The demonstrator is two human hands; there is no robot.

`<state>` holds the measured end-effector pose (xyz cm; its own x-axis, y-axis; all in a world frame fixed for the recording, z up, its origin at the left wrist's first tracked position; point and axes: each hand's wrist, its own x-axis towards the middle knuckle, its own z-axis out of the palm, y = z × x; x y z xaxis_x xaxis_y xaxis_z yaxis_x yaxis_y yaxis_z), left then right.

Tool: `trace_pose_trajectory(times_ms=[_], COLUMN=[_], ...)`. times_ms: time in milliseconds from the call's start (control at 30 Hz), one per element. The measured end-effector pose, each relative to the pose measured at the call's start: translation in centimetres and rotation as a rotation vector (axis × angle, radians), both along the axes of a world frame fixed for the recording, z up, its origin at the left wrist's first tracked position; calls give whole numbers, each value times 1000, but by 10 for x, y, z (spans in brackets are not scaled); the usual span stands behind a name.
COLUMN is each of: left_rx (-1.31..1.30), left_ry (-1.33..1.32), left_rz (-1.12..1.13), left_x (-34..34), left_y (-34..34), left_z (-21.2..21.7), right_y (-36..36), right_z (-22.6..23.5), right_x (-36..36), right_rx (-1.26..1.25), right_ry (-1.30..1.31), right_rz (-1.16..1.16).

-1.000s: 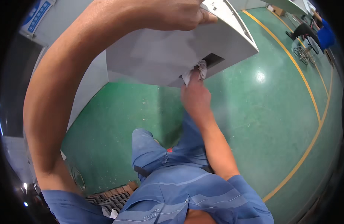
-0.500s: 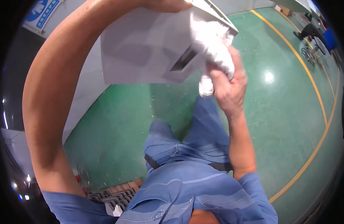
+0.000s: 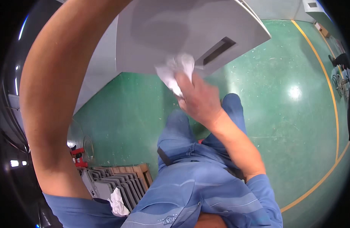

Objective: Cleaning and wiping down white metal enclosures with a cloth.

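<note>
My right hand (image 3: 202,98) is closed on a crumpled white cloth (image 3: 178,72), slightly smeared by motion. The cloth lies at the near edge of a large grey panel (image 3: 152,41), left of a dark rectangular slot (image 3: 219,50). The panel is tilted up in front of me, with a raised rim along its right side. Up along the left runs my left forearm (image 3: 57,76), which leaves the picture at the top. My left hand is out of view.
Behind my left elbow, several grey flat parts (image 3: 125,190) stand in a row by a wooden pallet (image 3: 144,174), with a white crumpled cloth (image 3: 118,203) on them. A red object (image 3: 79,157) is beside them. Yellow lines (image 3: 332,98) cross the green floor (image 3: 273,125); a bicycle (image 3: 339,84) stands far right.
My right hand has moved the cloth from the panel's right edge leftward to its near edge. The panel sits farther right and up in view, and my left hand has left the picture.
</note>
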<state>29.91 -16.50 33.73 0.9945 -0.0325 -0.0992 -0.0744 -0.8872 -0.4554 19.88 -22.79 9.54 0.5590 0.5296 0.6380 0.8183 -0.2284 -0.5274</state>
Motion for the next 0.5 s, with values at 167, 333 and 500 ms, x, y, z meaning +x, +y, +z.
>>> trace_pose_trajectory(times_ms=[167, 333, 500], left_rx=[36, -1, -92], left_ry=[77, -56, -2], left_rz=[-144, 12, -10], left_x=[6, -8, -12], left_y=[10, 4, 23], left_z=[16, 11, 11], right_y=[44, 0, -47], right_z=[-51, -188, -40], right_x=[40, 42, 57], right_rx=[-41, -587, 282], right_ry=[-23, 524, 66], right_rz=[-161, -199, -252])
